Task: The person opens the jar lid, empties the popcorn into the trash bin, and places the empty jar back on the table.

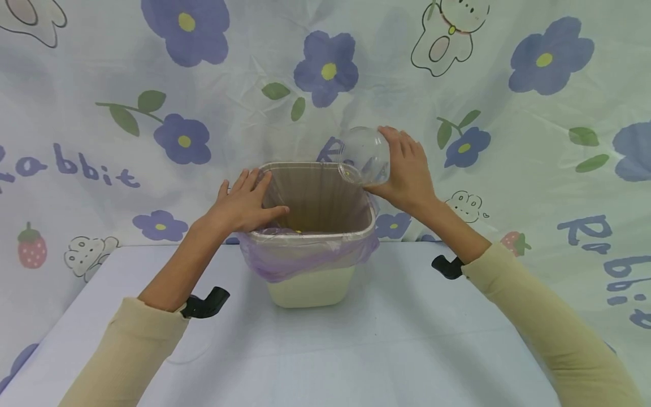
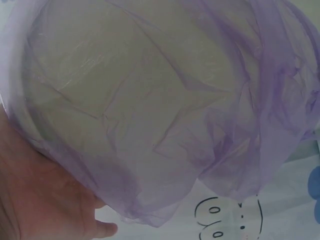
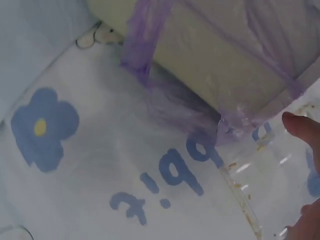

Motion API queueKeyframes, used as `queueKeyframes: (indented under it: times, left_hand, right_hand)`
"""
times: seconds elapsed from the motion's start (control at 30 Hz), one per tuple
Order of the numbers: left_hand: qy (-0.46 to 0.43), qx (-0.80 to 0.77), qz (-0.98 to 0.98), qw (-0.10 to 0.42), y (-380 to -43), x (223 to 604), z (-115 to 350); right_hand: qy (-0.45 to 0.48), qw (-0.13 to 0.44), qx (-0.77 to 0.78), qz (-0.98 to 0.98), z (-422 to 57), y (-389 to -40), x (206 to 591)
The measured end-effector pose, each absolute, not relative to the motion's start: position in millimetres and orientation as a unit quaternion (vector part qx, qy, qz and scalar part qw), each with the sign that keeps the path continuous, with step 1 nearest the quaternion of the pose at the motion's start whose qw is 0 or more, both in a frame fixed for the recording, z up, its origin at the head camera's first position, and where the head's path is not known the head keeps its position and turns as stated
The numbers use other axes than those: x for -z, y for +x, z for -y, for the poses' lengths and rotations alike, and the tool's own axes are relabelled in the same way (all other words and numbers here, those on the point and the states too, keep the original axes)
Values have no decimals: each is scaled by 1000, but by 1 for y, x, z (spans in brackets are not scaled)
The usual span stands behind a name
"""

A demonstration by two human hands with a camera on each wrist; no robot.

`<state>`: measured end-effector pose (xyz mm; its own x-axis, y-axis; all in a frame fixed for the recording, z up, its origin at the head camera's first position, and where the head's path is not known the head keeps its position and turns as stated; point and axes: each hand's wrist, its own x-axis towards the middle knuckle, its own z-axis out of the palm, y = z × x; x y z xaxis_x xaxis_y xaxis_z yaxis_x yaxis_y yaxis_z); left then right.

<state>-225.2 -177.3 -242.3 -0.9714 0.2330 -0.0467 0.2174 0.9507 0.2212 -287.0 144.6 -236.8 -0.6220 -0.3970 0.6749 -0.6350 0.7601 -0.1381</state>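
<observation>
A cream trash bin (image 1: 312, 293) with a purple plastic liner (image 1: 277, 270) folded over its rim stands upright at the back of the table. My left hand (image 1: 241, 208) rests on the bin's left rim, fingers fairly straight and thumb reaching over the opening. Above the right rim, my right hand (image 1: 411, 178) grips a clear bowl (image 1: 363, 155), tipped on its side with its mouth toward the bin. Yellowish-brown crumbs cling inside the bowl (image 3: 270, 185) in the right wrist view. Something yellow shows low inside the bin, mostly hidden by the front rim.
A white cloth covers the table (image 1: 325, 362). Close behind the bin hangs a curtain (image 1: 244, 45) printed with purple flowers, rabbits and lettering. Black curved pieces (image 1: 205, 303) stick out at both wrists by the beige sleeves (image 1: 127, 350).
</observation>
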Motion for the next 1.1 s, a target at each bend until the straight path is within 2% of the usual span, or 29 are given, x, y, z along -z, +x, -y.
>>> queueKeyframes:
  times: [0.3,0.43,0.73,1.1]
  left_hand:
    - [112,-110,-987,38,-225,243,177]
    - [112,-109,-987,38,-225,243,177]
    - [112,-110,-987,37,-224,241,176]
    - [114,-113,-986,36,-226,242,177]
  right_hand:
    - [160,149,-453,864,-168,-273,242]
    - [117,104,-521,839,-183,-264,243]
    - [92,78,-557,821,-218,-244,263]
    - [86,97,-551,825,-250,-216,322]
